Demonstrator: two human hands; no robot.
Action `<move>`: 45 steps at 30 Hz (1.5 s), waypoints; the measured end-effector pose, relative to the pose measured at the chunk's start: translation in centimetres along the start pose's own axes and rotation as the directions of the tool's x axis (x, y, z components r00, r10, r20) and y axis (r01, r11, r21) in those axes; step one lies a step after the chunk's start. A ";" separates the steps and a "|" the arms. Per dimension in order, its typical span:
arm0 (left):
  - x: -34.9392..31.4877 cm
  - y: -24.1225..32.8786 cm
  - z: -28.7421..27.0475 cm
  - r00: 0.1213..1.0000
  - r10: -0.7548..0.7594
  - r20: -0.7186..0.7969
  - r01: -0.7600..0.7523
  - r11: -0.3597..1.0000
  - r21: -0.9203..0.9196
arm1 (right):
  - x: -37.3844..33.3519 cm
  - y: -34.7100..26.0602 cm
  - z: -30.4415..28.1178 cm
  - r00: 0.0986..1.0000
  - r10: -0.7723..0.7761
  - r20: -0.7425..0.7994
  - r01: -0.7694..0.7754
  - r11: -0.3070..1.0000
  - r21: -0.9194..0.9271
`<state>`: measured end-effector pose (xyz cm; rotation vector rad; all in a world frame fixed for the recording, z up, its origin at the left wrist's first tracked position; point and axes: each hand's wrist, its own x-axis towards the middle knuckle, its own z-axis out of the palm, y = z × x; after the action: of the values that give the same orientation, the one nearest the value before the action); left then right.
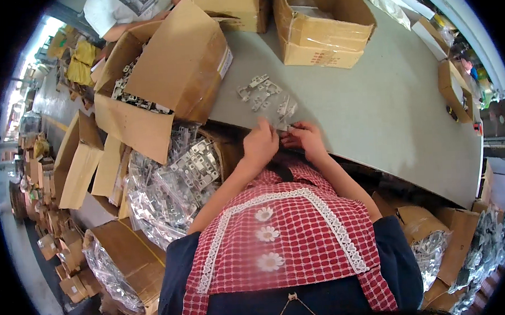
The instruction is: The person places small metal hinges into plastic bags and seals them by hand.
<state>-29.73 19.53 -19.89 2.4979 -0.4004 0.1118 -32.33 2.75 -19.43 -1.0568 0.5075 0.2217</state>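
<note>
my left hand (260, 143) and right hand (306, 139) pinch one small metal bracket (283, 126) together at the grey table's (374, 113) near edge, just below the loose bracket pile (265, 95). judged stiff, light, sharp-edged; grip by its flat faces.

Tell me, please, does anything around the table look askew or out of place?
The big cardboard box at the table's left end sits tipped, hanging over the edge with flaps splayed. Small metal parts lie scattered loosely near both hands.
</note>
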 end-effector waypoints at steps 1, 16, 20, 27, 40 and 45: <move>0.0 0.1 0.1 1.000 0.017 -0.015 -0.017 1.000 0.007 | 0.0 0.1 0.0 0.997 0.064 0.040 -0.062 0.997 -0.037; 0.0 -1.6 0.0 0.805 -0.353 0.477 0.556 0.730 -0.399 | 0.7 -3.1 -1.9 0.996 -0.082 0.034 0.088 0.845 -0.527; 1.0 -1.0 -1.1 0.697 -0.364 0.618 0.717 0.354 -0.600 | -0.8 -3.3 -2.3 0.994 0.074 0.081 -0.031 0.899 -0.437; 0.8 -2.3 0.2 0.760 -0.389 0.521 0.647 0.380 -0.661 | 0.1 -1.1 0.3 0.900 0.318 0.296 -0.241 0.932 -0.269; 0.6 -2.2 -2.3 0.737 -0.335 0.587 0.675 0.326 -0.661 | 1.7 -0.5 1.5 0.900 0.303 0.313 -0.251 0.948 -0.195; 0.5 -1.4 -1.9 0.734 -0.338 0.589 0.677 0.290 -0.676 | 2.4 0.4 1.0 0.941 0.232 0.245 -0.200 0.968 -0.149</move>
<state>-28.81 21.62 -19.07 1.4393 0.2544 -0.6666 -30.11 3.67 -20.62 -1.0713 0.3744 0.5858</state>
